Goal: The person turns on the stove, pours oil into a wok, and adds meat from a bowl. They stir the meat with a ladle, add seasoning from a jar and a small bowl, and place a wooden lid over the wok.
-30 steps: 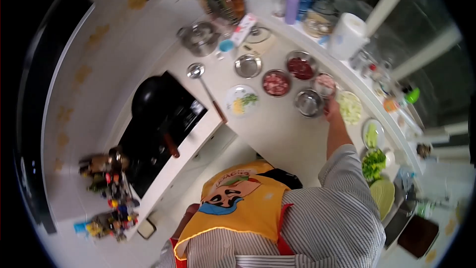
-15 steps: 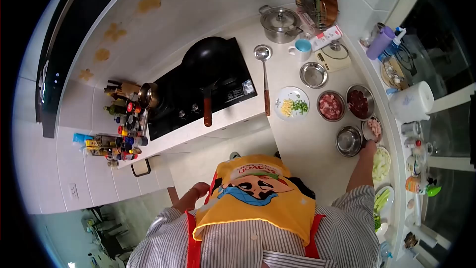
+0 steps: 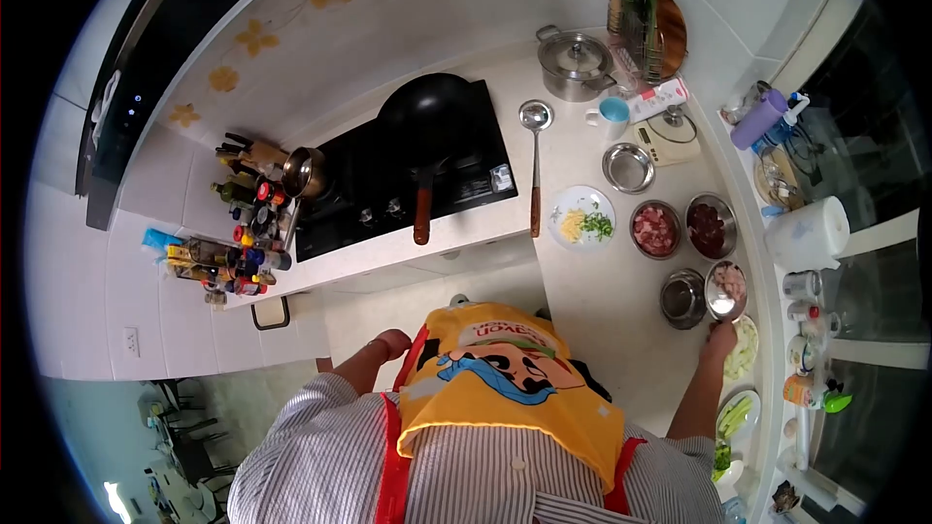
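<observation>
My right hand [image 3: 718, 338] grips the near rim of a steel bowl [image 3: 724, 307] of pale pink meat pieces, which looks tilted toward me. Just left of that stands a steel bowl [image 3: 682, 299] with no food showing in it. Farther back are a bowl of red meat [image 3: 655, 230] and a bowl of darker red meat [image 3: 711, 225]. My left hand [image 3: 392, 343] hangs beside the yellow apron [image 3: 515, 369], its fingers curled in, with nothing visible in it.
A black wok [image 3: 424, 121] sits on the cooktop [image 3: 464, 182], its handle toward me. A ladle [image 3: 536, 160] and a plate of chopped garlic and scallion [image 3: 582, 218] lie to its right. Plates of cut vegetables [image 3: 740, 414] line the right edge; bottles [image 3: 218, 267] crowd the left.
The bowl of pale meat now shows more of its inner wall and looks tilted. My right hand stays at its near side. The whole view has shifted slightly.
</observation>
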`<act>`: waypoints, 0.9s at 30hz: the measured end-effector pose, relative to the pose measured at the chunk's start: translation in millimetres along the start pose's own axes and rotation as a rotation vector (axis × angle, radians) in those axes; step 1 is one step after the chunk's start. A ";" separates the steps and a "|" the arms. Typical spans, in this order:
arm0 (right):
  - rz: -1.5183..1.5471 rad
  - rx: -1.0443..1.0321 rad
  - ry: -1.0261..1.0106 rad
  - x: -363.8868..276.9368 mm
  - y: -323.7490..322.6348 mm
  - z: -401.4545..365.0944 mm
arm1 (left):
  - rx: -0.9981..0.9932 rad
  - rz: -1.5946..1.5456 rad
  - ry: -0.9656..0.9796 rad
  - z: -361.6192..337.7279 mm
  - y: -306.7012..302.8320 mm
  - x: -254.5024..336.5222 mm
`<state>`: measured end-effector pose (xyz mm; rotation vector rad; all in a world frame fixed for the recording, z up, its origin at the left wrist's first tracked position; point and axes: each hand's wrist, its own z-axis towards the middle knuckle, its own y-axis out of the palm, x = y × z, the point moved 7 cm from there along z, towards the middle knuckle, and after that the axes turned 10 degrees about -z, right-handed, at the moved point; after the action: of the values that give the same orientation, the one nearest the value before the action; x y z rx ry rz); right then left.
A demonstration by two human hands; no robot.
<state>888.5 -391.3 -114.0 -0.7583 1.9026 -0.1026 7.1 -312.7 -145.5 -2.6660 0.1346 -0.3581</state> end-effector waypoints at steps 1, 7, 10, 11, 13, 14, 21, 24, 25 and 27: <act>0.069 -0.021 0.011 -6.4 8.6 -27.6 | -0.005 0.008 0.013 -1.6 -3.8 4.3; 0.019 -0.313 -0.027 -4.1 76.6 -132.8 | 0.043 -0.016 0.011 28.9 3.8 -17.0; -0.105 -0.407 -0.014 18.1 115.2 -171.4 | 0.097 -0.373 -0.188 10.6 -8.2 -10.4; -0.111 -0.413 -0.016 31.0 122.6 -168.6 | 0.098 -0.381 -0.192 10.8 -4.5 -12.5; -0.315 -0.478 -0.154 65.0 147.0 -164.1 | 0.138 -0.440 -0.172 9.6 0.4 -20.8; -0.322 -0.496 -0.162 71.4 151.1 -164.8 | 0.146 -0.455 -0.183 4.9 3.8 -21.7; -0.516 -0.474 -0.396 120.9 164.8 -108.2 | 0.083 -0.359 -0.227 9.3 76.6 -61.7; -1.036 0.127 -1.163 63.0 141.0 -150.9 | 0.080 -0.367 -0.205 -0.8 94.1 -63.5; -0.966 -0.012 -1.086 30.4 149.1 -179.2 | 0.101 -0.415 -0.234 0.6 104.9 -71.4; -0.906 -0.177 -1.035 -18.7 164.7 -243.6 | 0.130 -0.498 -0.276 -6.0 120.1 -76.9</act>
<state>611.1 -313.2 -52.8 -1.4013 0.5143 -0.0747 -72.9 -411.2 -210.9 -2.5586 -0.6228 -0.1373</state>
